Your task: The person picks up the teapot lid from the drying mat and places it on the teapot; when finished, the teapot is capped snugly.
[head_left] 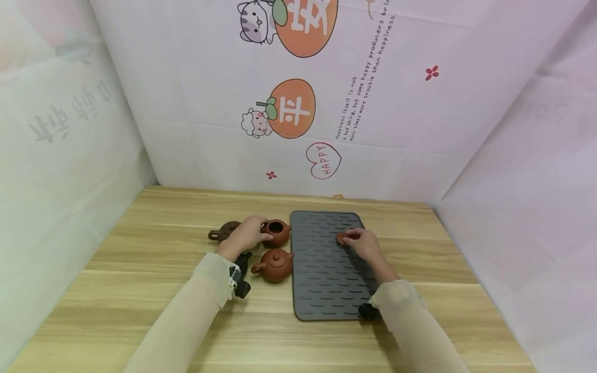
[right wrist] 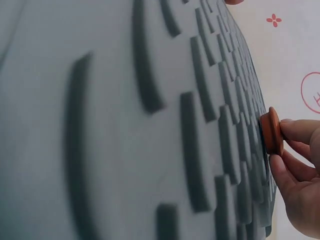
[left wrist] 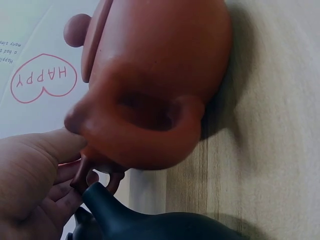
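My left hand (head_left: 248,232) grips a reddish-brown clay teapot (head_left: 281,238) at its handle side. The pot's round mouth is uncovered, and its spout points right toward the mat. Between thumb and fingers, my right hand (head_left: 366,243) pinches a small round clay lid (right wrist: 272,132), low over the grey mat (head_left: 322,280); whether they touch I cannot tell. A second reddish teapot (head_left: 275,265), its lid on, stands nearer to me and blocks much of the left wrist view. Beside my left hand is a dark brown teapot (head_left: 228,228), partly covered by it.
A black teapot (left wrist: 165,225) stands under my left wrist, mostly hidden in the head view. The ridged mat lies right of the teapots on the wooden table (head_left: 116,295). White printed cloth walls (head_left: 210,103) enclose the table at the back and sides.
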`<act>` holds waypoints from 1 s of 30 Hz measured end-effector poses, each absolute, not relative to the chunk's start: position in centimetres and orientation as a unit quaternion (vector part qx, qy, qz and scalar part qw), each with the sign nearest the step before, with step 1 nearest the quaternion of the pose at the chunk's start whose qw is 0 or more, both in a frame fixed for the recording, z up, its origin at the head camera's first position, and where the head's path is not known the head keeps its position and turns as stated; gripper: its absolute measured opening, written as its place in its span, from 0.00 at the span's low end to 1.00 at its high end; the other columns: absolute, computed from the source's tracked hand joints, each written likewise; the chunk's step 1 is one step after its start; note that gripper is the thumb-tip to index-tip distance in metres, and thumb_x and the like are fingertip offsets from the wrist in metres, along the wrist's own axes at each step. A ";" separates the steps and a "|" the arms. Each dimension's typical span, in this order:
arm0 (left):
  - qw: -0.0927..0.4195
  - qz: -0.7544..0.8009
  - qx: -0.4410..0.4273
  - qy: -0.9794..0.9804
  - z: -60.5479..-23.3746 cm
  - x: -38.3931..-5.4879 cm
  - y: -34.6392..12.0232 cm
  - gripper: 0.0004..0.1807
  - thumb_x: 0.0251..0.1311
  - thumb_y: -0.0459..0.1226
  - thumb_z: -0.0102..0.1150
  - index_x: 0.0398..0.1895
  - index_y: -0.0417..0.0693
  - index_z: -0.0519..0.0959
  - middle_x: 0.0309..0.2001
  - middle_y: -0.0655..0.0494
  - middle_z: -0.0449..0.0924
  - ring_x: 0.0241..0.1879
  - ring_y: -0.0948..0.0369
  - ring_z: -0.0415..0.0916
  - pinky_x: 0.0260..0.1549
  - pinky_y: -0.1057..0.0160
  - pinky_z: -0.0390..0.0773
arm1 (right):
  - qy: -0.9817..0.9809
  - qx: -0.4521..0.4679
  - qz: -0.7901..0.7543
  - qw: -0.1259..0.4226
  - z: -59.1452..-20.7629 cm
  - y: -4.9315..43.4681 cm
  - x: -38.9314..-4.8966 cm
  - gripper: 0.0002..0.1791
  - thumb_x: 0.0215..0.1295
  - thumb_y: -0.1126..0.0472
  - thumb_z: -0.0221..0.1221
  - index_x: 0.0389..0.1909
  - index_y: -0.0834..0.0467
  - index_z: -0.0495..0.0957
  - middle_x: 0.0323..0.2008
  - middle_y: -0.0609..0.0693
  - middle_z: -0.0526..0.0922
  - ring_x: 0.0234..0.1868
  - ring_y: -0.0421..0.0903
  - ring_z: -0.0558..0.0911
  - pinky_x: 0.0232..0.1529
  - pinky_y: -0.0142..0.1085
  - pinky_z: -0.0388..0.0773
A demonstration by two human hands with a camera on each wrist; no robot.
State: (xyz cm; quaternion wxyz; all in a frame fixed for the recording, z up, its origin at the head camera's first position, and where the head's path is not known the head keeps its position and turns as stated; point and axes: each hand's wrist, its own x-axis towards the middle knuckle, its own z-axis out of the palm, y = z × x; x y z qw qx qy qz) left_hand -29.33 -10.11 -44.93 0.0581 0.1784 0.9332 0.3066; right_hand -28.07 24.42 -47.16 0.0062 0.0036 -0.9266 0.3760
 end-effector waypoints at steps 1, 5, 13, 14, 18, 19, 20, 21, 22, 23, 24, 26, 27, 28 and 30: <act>0.058 0.308 0.178 0.933 -44.9 -29.3 -10.1 0.25 0.64 0.38 0.64 0.61 0.36 0.74 0.56 0.43 0.76 0.53 0.50 0.75 0.48 0.53 0.76 | -0.927 0.004 0.374 0.007 -47.1 24.3 -28.1 0.15 0.67 0.61 0.62 0.50 0.65 0.80 0.49 0.63 0.80 0.49 0.59 0.78 0.44 0.50 0.77; 0.061 0.311 0.173 0.933 -44.9 -29.2 -10.0 0.25 0.63 0.38 0.65 0.61 0.36 0.74 0.56 0.43 0.76 0.52 0.51 0.75 0.47 0.54 0.77 | -0.925 0.003 0.380 0.009 -46.5 23.3 -28.2 0.15 0.67 0.60 0.62 0.50 0.64 0.81 0.48 0.62 0.81 0.49 0.59 0.78 0.46 0.50 0.77; 0.063 0.312 0.176 0.932 -44.9 -29.3 -10.1 0.26 0.64 0.38 0.64 0.62 0.36 0.73 0.57 0.43 0.75 0.54 0.50 0.74 0.48 0.54 0.76 | -0.914 0.016 0.404 0.021 -44.9 19.9 -28.3 0.14 0.65 0.60 0.65 0.49 0.61 0.83 0.50 0.60 0.81 0.52 0.57 0.78 0.47 0.50 0.76; 0.063 0.311 0.176 0.932 -44.9 -29.4 -10.1 0.26 0.64 0.38 0.64 0.62 0.36 0.73 0.58 0.43 0.75 0.54 0.50 0.74 0.49 0.53 0.76 | -0.913 0.019 0.406 0.023 -44.7 19.3 -28.3 0.14 0.65 0.60 0.65 0.49 0.61 0.83 0.50 0.59 0.81 0.52 0.57 0.78 0.47 0.50 0.76; 0.064 0.314 0.174 0.931 -44.7 -29.3 -10.1 0.25 0.64 0.38 0.64 0.62 0.36 0.74 0.57 0.43 0.76 0.54 0.50 0.74 0.49 0.53 0.76 | -0.912 0.037 0.408 0.031 -44.1 17.2 -28.5 0.13 0.64 0.59 0.65 0.48 0.60 0.84 0.46 0.55 0.83 0.47 0.55 0.80 0.45 0.48 0.77; 0.064 0.315 0.175 0.931 -44.7 -29.3 -10.0 0.25 0.64 0.38 0.64 0.62 0.36 0.74 0.57 0.43 0.76 0.53 0.51 0.74 0.48 0.54 0.76 | -0.910 0.042 0.411 0.030 -44.0 16.7 -28.5 0.13 0.64 0.58 0.65 0.48 0.59 0.84 0.45 0.55 0.83 0.47 0.54 0.80 0.44 0.48 0.78; 0.064 0.315 0.175 0.931 -44.6 -29.3 -10.0 0.25 0.64 0.38 0.64 0.61 0.36 0.74 0.56 0.43 0.76 0.53 0.51 0.75 0.48 0.54 0.76 | -0.909 0.049 0.412 0.030 -44.0 16.2 -28.6 0.13 0.64 0.58 0.65 0.47 0.60 0.84 0.45 0.54 0.83 0.47 0.54 0.80 0.43 0.47 0.78; 0.065 0.316 0.175 0.930 -44.6 -29.3 -10.0 0.24 0.64 0.37 0.64 0.61 0.36 0.74 0.56 0.43 0.76 0.53 0.51 0.75 0.48 0.54 0.76 | -0.908 0.052 0.415 0.028 -43.9 15.8 -28.7 0.13 0.64 0.58 0.65 0.47 0.59 0.84 0.44 0.54 0.83 0.46 0.53 0.80 0.43 0.47 0.78; 0.066 0.317 0.175 0.930 -44.6 -29.2 -10.0 0.24 0.64 0.37 0.64 0.61 0.36 0.74 0.56 0.43 0.76 0.53 0.51 0.75 0.48 0.54 0.76 | -0.907 0.056 0.417 0.025 -43.9 15.4 -28.7 0.13 0.64 0.59 0.66 0.47 0.59 0.84 0.44 0.53 0.83 0.46 0.53 0.80 0.43 0.46 0.78; 0.066 0.316 0.175 0.930 -44.6 -29.2 -10.0 0.25 0.64 0.38 0.64 0.61 0.36 0.74 0.56 0.43 0.76 0.53 0.51 0.75 0.48 0.54 0.76 | -0.906 0.059 0.419 0.023 -43.8 15.0 -28.7 0.13 0.64 0.59 0.65 0.47 0.59 0.84 0.44 0.53 0.83 0.46 0.53 0.80 0.43 0.46 0.79; 0.066 0.316 0.175 0.930 -44.6 -29.2 -10.0 0.25 0.64 0.37 0.64 0.61 0.36 0.74 0.56 0.43 0.76 0.53 0.51 0.75 0.48 0.54 0.76 | -0.905 0.062 0.420 0.022 -43.8 14.6 -28.8 0.13 0.64 0.59 0.65 0.47 0.59 0.84 0.44 0.53 0.84 0.46 0.52 0.81 0.43 0.46 0.79; 0.067 0.314 0.173 0.931 -44.7 -29.2 -10.0 0.25 0.64 0.38 0.64 0.62 0.36 0.74 0.56 0.43 0.76 0.53 0.51 0.75 0.48 0.54 0.76 | -0.904 0.069 0.422 0.018 -43.8 13.9 -28.9 0.12 0.65 0.59 0.65 0.47 0.59 0.84 0.43 0.53 0.84 0.45 0.52 0.81 0.42 0.45 0.79; 0.067 0.315 0.172 0.931 -44.7 -29.2 -10.0 0.25 0.64 0.38 0.64 0.62 0.36 0.74 0.56 0.43 0.76 0.53 0.51 0.75 0.48 0.54 0.76 | -0.903 0.071 0.424 0.016 -43.7 13.5 -28.9 0.12 0.65 0.60 0.65 0.47 0.59 0.84 0.43 0.52 0.84 0.45 0.51 0.81 0.42 0.45 0.79; 0.067 0.314 0.171 0.931 -44.7 -29.2 -9.9 0.25 0.64 0.38 0.64 0.62 0.36 0.74 0.56 0.44 0.76 0.53 0.51 0.75 0.48 0.54 0.76 | -0.902 0.073 0.426 0.015 -43.7 13.2 -29.0 0.12 0.65 0.60 0.65 0.47 0.59 0.84 0.43 0.52 0.84 0.44 0.51 0.81 0.42 0.45 0.79; 0.067 0.313 0.168 0.932 -44.8 -29.2 -9.9 0.24 0.64 0.38 0.64 0.61 0.37 0.74 0.55 0.44 0.76 0.52 0.52 0.75 0.47 0.54 0.76 | -0.899 0.077 0.430 0.009 -43.7 12.6 -29.0 0.11 0.65 0.60 0.65 0.47 0.59 0.84 0.43 0.52 0.84 0.44 0.50 0.82 0.42 0.44 0.79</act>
